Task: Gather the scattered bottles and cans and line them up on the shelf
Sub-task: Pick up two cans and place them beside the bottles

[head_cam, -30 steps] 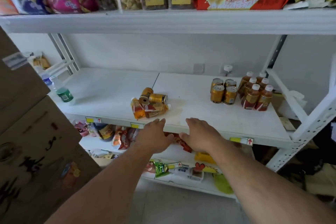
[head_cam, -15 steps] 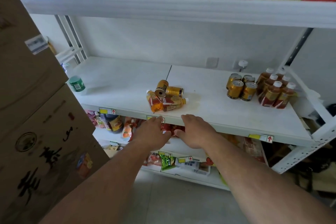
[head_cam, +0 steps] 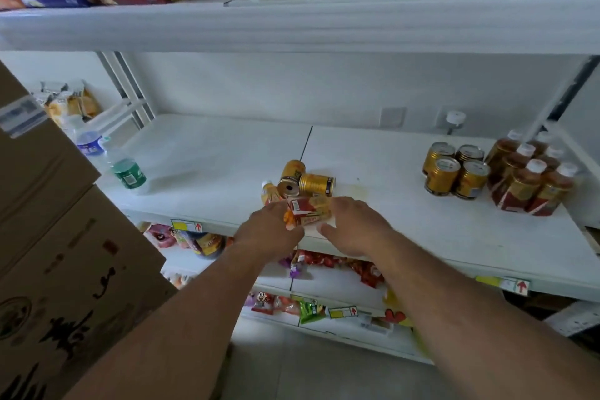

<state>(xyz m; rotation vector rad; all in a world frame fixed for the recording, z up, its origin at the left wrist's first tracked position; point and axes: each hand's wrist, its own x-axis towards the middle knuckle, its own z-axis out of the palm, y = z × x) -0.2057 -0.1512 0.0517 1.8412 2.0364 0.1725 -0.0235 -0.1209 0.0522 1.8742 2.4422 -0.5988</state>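
A small pile lies near the front edge of the white middle shelf (head_cam: 406, 227): two gold cans (head_cam: 316, 184) on their sides, an orange bottle (head_cam: 268, 193) and a red-labelled bottle (head_cam: 306, 211). My left hand (head_cam: 271, 230) curls over the lower part of the orange bottle. My right hand (head_cam: 355, 226) closes on the right end of the red-labelled bottle, thumb below and fingers on top. Both bottles still rest on the shelf. At the right, several gold cans (head_cam: 454, 169) and several brown bottles (head_cam: 526, 182) stand upright in a group.
A green-labelled water bottle (head_cam: 128, 174) lies at the shelf's left end. Stacked cardboard boxes (head_cam: 65, 237) crowd the left side. The upper shelf (head_cam: 292, 23) holds snack bags and jars. Snack packets fill the lower shelves (head_cam: 318, 312).
Both hands have moved forward from the shelf's front edge onto the pile and closed on the two bottles. The view has come closer to the shelf.
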